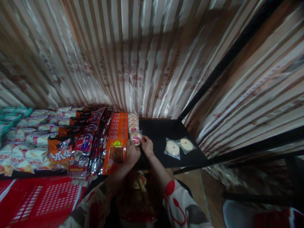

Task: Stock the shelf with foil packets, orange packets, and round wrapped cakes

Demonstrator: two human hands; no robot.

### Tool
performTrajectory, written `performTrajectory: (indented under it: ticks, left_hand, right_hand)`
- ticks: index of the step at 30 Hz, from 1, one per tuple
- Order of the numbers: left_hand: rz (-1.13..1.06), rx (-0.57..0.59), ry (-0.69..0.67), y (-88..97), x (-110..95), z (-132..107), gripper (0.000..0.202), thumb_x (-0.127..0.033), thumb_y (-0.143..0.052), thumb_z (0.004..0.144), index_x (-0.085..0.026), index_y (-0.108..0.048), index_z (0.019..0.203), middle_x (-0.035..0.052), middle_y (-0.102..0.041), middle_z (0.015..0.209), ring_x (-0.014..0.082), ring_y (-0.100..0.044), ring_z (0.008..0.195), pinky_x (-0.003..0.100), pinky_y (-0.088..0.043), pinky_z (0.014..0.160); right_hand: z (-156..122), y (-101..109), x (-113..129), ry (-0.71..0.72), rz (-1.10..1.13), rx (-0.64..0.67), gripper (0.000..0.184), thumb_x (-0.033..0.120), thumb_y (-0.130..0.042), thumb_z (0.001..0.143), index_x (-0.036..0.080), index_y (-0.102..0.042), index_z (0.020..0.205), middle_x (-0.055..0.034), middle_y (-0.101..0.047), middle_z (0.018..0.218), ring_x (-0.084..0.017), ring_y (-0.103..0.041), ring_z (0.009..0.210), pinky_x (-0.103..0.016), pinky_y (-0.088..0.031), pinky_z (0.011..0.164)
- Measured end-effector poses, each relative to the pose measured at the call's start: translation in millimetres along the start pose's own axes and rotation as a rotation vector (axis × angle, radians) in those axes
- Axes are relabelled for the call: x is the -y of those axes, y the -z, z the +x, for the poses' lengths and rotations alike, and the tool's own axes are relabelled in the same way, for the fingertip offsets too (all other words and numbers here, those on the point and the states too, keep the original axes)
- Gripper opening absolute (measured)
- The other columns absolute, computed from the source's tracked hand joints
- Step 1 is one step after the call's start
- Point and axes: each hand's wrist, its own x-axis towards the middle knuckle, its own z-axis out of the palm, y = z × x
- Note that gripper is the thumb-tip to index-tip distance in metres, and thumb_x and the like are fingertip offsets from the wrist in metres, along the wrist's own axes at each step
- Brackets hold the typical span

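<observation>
Both my hands meet at the front of a row of small clear-wrapped round cakes (133, 126) on a black shelf (166, 129). My left hand (132, 153) and my right hand (146, 145) pinch the nearest wrapped cake (136, 138) between their fingertips. The row runs away from me along the edge of orange snack packs (117, 139). Two more wrapped round cakes (178, 146) lie apart on the shelf to the right of my right hand.
Rows of snack packets fill the shelf to the left: dark foil packs (95, 139), an orange bag (59, 153), pale packets (21, 148). A red printed carton (40, 198) lies at front left. Striped curtain hangs behind. Black frame bars (228, 57) stand at right.
</observation>
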Motion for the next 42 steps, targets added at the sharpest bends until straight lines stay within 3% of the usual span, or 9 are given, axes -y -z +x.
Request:
performTrajectory:
  ticks: [9, 21, 36, 42]
  left_hand:
    - [0.060, 0.070, 0.012, 2.5, -2.1, 7.7, 0.052, -0.011, -0.045, 0.077, -0.003, -0.047, 0.128, 0.0180, -0.039, 0.140, 0.0246, -0.037, 0.131, 0.029, -0.030, 0.109]
    - [0.089, 0.092, 0.007, 1.0, -5.5, 11.6, 0.049, -0.014, -0.045, 0.077, -0.008, -0.052, 0.125, 0.0128, -0.044, 0.139, 0.0234, -0.035, 0.132, 0.028, -0.027, 0.110]
    - [0.060, 0.093, 0.005, -2.0, -2.3, 13.5, 0.048, -0.010, -0.043, 0.076, -0.014, -0.056, 0.122, 0.0088, -0.045, 0.138, 0.0230, -0.040, 0.128, 0.031, -0.031, 0.109]
    - [0.028, 0.069, -0.042, -3.5, 0.3, 13.9, 0.058, -0.004, -0.043, 0.074, -0.016, -0.048, 0.131, 0.0097, -0.048, 0.136, 0.0246, -0.038, 0.129, 0.036, -0.031, 0.109]
  right_hand:
    - [15.2, -12.5, -3.5, 0.052, -0.139, -0.030, 0.024, 0.029, -0.059, 0.074, 0.019, -0.067, 0.094, -0.0035, -0.068, 0.088, -0.014, -0.063, 0.074, -0.023, -0.049, 0.070]
    - [16.1, -13.0, 9.3, 0.028, -0.173, -0.049, 0.026, 0.029, -0.059, 0.076, 0.017, -0.069, 0.097, -0.0062, -0.067, 0.093, -0.015, -0.063, 0.080, -0.023, -0.047, 0.074]
    - [14.2, -19.7, 7.0, 0.134, -0.341, -0.078, 0.031, 0.029, -0.050, 0.082, 0.014, -0.064, 0.106, -0.0105, -0.064, 0.100, -0.019, -0.058, 0.091, -0.028, -0.043, 0.084]
    - [13.5, -21.7, 5.6, 0.163, -0.352, -0.074, 0.031, 0.025, -0.048, 0.083, 0.014, -0.063, 0.107, -0.0122, -0.063, 0.101, -0.021, -0.056, 0.094, -0.031, -0.041, 0.088]
